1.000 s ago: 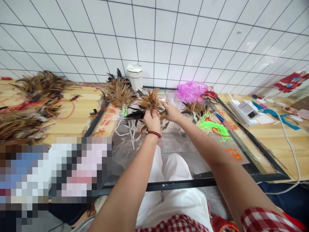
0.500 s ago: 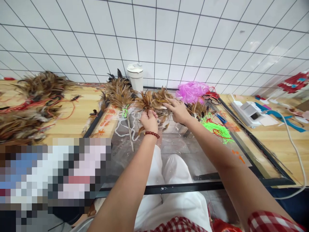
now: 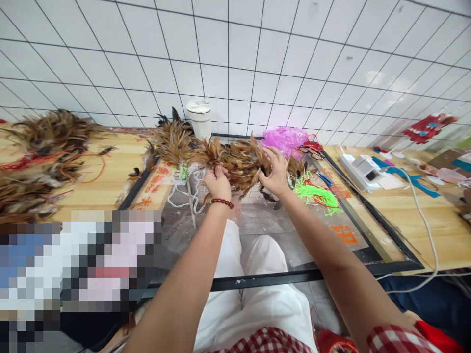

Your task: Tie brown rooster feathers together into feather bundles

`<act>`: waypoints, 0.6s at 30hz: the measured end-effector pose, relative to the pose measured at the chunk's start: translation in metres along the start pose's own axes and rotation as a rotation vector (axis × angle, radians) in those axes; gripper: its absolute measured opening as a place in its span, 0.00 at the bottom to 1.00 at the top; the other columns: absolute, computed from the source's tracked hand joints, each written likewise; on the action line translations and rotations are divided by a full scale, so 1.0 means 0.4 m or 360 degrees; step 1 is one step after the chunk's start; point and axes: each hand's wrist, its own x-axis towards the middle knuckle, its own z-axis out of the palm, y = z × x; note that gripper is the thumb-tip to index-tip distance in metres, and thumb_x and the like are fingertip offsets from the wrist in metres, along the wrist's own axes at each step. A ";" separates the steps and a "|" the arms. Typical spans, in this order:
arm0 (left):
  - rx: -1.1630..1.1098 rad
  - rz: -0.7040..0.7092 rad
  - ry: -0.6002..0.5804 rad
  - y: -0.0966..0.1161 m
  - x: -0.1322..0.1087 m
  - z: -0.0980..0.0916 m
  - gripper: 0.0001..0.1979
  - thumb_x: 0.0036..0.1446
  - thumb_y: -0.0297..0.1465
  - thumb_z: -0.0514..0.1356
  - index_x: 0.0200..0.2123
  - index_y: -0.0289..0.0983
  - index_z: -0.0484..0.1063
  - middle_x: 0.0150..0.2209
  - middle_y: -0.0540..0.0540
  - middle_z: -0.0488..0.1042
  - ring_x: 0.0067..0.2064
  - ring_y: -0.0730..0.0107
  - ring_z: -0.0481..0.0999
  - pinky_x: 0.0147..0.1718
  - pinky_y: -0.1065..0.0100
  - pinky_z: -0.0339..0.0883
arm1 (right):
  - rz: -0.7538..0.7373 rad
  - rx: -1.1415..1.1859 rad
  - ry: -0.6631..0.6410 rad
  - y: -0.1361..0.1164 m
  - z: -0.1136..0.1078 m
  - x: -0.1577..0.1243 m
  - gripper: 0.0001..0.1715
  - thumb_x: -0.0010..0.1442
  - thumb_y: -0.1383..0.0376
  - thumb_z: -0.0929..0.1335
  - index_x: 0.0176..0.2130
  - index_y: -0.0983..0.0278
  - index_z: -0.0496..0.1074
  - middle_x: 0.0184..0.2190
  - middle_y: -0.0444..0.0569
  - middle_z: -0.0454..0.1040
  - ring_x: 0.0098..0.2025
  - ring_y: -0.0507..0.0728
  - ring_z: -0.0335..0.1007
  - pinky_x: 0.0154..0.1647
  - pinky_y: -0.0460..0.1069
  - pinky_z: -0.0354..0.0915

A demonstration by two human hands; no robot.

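My left hand (image 3: 218,184), with a beaded bracelet at the wrist, is closed on the near left part of a bundle of brown feathers (image 3: 241,159). My right hand (image 3: 274,171) is at the right end of that bundle, its thumb and fingers spread apart around the feather tips. Left of my left hand, another feather bunch (image 3: 174,139) is tied with green string (image 3: 183,171) to a thin stick (image 3: 191,203). White ribbon (image 3: 178,196) lies loosely about the stick on the glass tabletop.
Behind the feathers stands a white lidded cup (image 3: 199,120). A pink plastic bag (image 3: 285,139), glasses (image 3: 316,155) and bright green strings (image 3: 318,193) lie to the right. Farther right are a white device (image 3: 364,169) and its cable. More feathers (image 3: 55,130) are at the far left.
My right hand has turned and its fingers have opened wider at the bundle's right end. The feathers between my hands look fuller and more spread. The whole view has shifted slightly.
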 end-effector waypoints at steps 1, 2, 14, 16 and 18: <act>0.0005 -0.0007 0.0007 0.001 0.001 0.000 0.05 0.56 0.30 0.54 0.29 0.35 0.66 0.18 0.55 0.65 0.17 0.80 0.66 0.18 0.76 0.58 | 0.0021 0.0015 0.0012 0.011 -0.003 0.006 0.47 0.51 0.58 0.65 0.66 0.62 0.47 0.66 0.58 0.48 0.67 0.68 0.42 0.64 0.64 0.42; 0.0010 -0.0020 0.0011 0.003 0.002 0.000 0.06 0.56 0.29 0.53 0.29 0.35 0.66 0.18 0.55 0.65 0.17 0.80 0.66 0.18 0.76 0.58 | 0.0037 0.0038 -0.0009 0.023 -0.007 0.012 0.52 0.50 0.55 0.67 0.67 0.63 0.44 0.67 0.59 0.45 0.67 0.70 0.40 0.63 0.65 0.42; -0.0006 -0.0029 0.0012 0.009 0.002 -0.001 0.06 0.57 0.28 0.52 0.29 0.34 0.66 0.18 0.56 0.64 0.17 0.82 0.65 0.17 0.77 0.58 | -0.0244 -0.0210 -0.0770 -0.032 0.058 0.031 0.42 0.53 0.59 0.69 0.64 0.57 0.55 0.64 0.58 0.54 0.66 0.68 0.45 0.62 0.70 0.36; -0.0019 -0.0034 0.0009 0.010 0.002 -0.001 0.06 0.57 0.29 0.53 0.29 0.34 0.66 0.18 0.56 0.64 0.16 0.81 0.65 0.17 0.77 0.58 | -0.0141 -0.0272 -0.0724 -0.034 0.088 0.048 0.41 0.54 0.63 0.67 0.64 0.57 0.55 0.65 0.58 0.53 0.66 0.68 0.44 0.62 0.70 0.38; -0.0042 -0.0039 0.0010 0.014 0.002 -0.001 0.06 0.57 0.30 0.54 0.30 0.34 0.66 0.17 0.56 0.64 0.16 0.82 0.65 0.17 0.78 0.58 | -0.0018 -0.0264 -0.0709 -0.025 0.106 0.072 0.42 0.53 0.64 0.67 0.64 0.57 0.54 0.65 0.59 0.52 0.66 0.68 0.44 0.61 0.71 0.39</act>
